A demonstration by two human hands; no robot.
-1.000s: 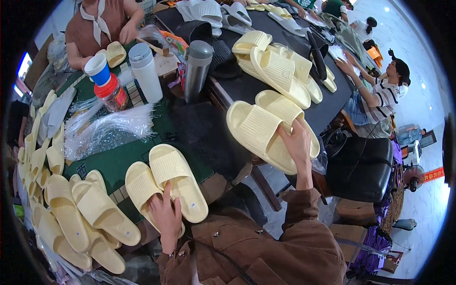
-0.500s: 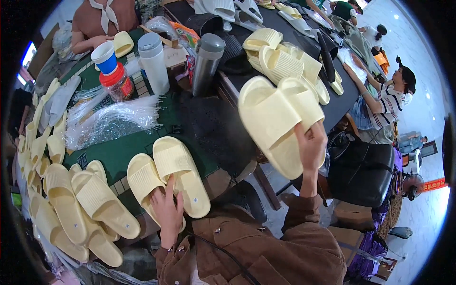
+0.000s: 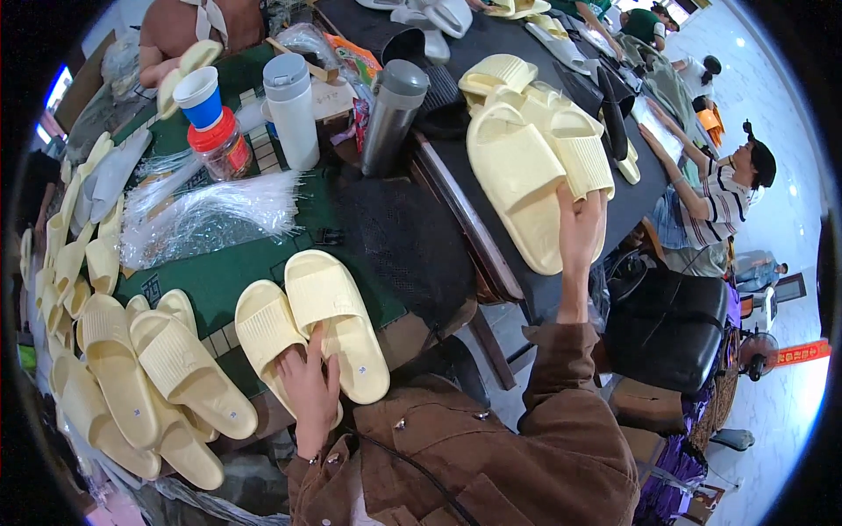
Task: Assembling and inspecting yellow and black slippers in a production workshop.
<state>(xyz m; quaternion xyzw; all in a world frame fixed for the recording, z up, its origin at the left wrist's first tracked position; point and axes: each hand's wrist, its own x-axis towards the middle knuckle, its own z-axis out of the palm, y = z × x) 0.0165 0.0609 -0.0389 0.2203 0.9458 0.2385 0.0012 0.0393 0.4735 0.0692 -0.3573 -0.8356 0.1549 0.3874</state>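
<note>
My right hand (image 3: 581, 228) reaches to the dark table with its fingers tucked under the straps of a pale yellow pair of slide slippers (image 3: 517, 188). That pair is at the near side of a pile of similar yellow slippers (image 3: 500, 74) and overlaps it; whether it rests on the table I cannot tell. My left hand (image 3: 309, 386) is at a second yellow pair of slippers (image 3: 338, 324) on the green tabletop's near edge, fingers hooked into the foot openings. Left of it lie several more loose yellow slippers (image 3: 175, 368).
On the green table (image 3: 254, 302) lie clear plastic strips (image 3: 210, 219), a red-lidded jar (image 3: 219, 149) with a blue-white cup (image 3: 198, 98), a white tumbler (image 3: 291, 114) and a steel flask (image 3: 395, 118). A black stool (image 3: 662, 329) stands at right. Co-workers sit across and at right.
My right hand has moved forward, carrying its slippers over to the pile on the dark table. My left hand stays put. The person across has raised and turned a yellow slipper.
</note>
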